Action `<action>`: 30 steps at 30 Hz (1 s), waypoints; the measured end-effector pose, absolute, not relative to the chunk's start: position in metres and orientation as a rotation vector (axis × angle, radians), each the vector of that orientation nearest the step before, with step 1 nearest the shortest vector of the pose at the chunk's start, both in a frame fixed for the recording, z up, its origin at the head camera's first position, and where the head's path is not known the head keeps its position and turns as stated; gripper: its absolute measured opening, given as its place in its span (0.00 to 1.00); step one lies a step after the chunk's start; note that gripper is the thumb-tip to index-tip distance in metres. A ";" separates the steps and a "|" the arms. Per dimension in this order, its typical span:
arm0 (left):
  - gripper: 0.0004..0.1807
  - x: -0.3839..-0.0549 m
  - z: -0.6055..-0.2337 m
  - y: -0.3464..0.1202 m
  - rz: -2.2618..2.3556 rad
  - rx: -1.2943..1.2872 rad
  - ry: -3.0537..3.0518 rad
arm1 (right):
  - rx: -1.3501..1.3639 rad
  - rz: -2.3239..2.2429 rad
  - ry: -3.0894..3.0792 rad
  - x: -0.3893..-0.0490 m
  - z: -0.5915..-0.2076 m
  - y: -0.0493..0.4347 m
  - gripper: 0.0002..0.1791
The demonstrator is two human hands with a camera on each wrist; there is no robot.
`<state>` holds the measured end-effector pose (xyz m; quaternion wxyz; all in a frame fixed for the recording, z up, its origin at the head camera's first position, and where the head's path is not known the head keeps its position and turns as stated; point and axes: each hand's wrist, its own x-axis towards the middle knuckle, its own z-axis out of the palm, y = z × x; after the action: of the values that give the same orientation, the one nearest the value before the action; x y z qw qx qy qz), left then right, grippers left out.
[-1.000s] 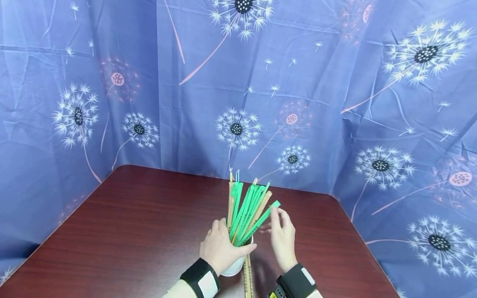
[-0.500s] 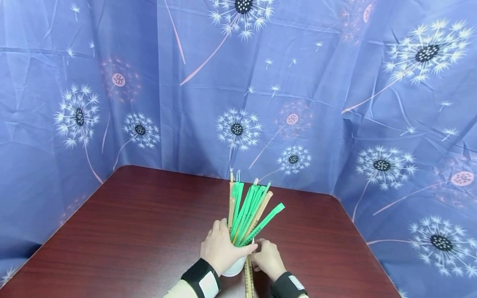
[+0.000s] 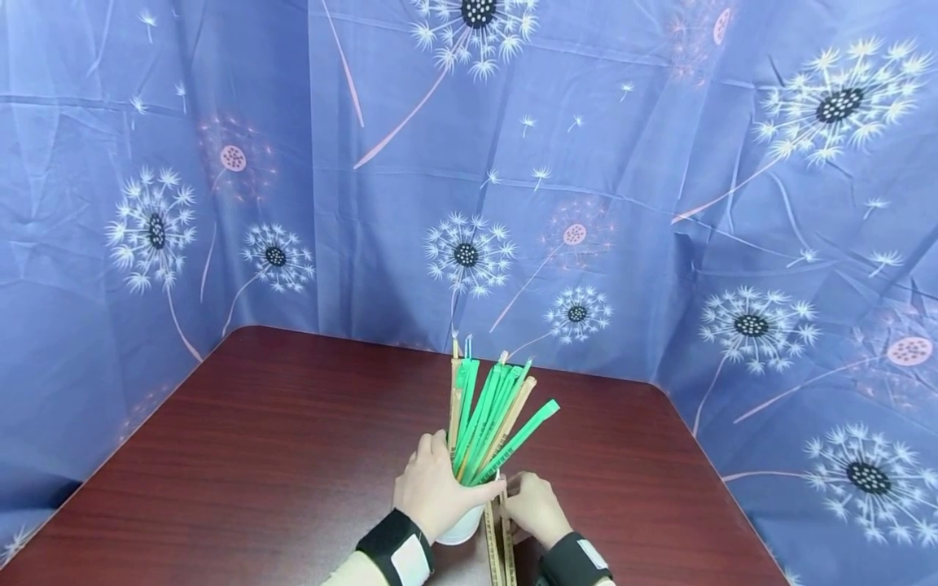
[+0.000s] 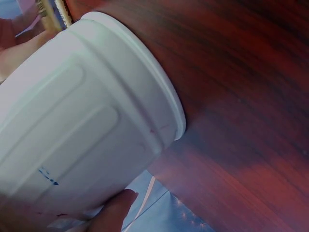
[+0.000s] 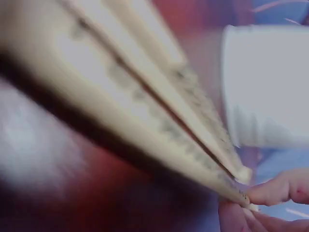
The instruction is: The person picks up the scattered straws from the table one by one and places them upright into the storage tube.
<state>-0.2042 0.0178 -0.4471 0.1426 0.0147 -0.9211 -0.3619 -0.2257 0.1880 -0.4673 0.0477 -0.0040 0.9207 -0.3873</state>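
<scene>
My left hand [image 3: 432, 484] grips a white ribbed plastic cup [image 3: 460, 529], which also fills much of the left wrist view [image 4: 77, 116]. Out of the cup fans a bunch of long, thin green wrapped straws [image 3: 484, 423] and tan ones [image 3: 520, 399]. One green straw [image 3: 538, 419] leans far right. Two tan printed straws [image 3: 493, 545] point from beside the cup towards the front edge of view. At its far end, the right one [image 3: 509, 549] is pinched by my right hand [image 3: 536, 509]. In the right wrist view, thumb and fingers [image 5: 277, 191] close on that tip.
A dark red-brown wooden table [image 3: 293, 448] lies beneath the cup. Blue cloth [image 3: 396, 203] with a dandelion print hangs behind and on both sides. Black bands [image 3: 392, 541] circle both wrists.
My right hand has left the right-leaning green straw and moved down to the tan straws. These now stand apart as two. My left hand stays on the cup.
</scene>
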 end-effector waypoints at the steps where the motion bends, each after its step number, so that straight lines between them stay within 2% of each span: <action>1: 0.64 -0.204 -0.447 0.018 -1.043 0.039 -2.657 | 0.016 -1.259 2.778 -0.225 -0.464 0.191 0.24; 4: 0.65 -0.204 -0.447 0.017 -1.048 0.036 -2.657 | 0.098 -1.514 2.710 -0.224 -0.448 0.198 0.24; 13: 0.64 -0.204 -0.448 0.017 -1.039 0.037 -2.652 | 0.238 -2.334 2.511 -0.217 -0.373 0.222 0.17; 17: 0.63 -0.204 -0.448 0.017 -1.030 0.029 -2.642 | 0.149 -2.817 2.271 -0.210 -0.342 0.227 0.10; 20: 0.63 -0.204 -0.448 0.016 -1.028 0.030 -2.639 | -0.007 -3.078 2.135 -0.208 -0.330 0.226 0.08; 24: 0.64 -0.205 -0.448 0.016 -1.039 0.039 -2.638 | -0.161 -3.112 2.200 -0.210 -0.333 0.221 0.09; 30: 0.64 -0.205 -0.449 0.018 -1.056 0.039 -2.639 | -0.076 -2.783 2.587 -0.216 -0.356 0.208 0.13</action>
<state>-0.2047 0.0176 -0.4493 0.1490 0.0134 -0.9179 -0.3675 -0.2158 0.2082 -0.3562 -0.3234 -0.0190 0.6441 -0.6930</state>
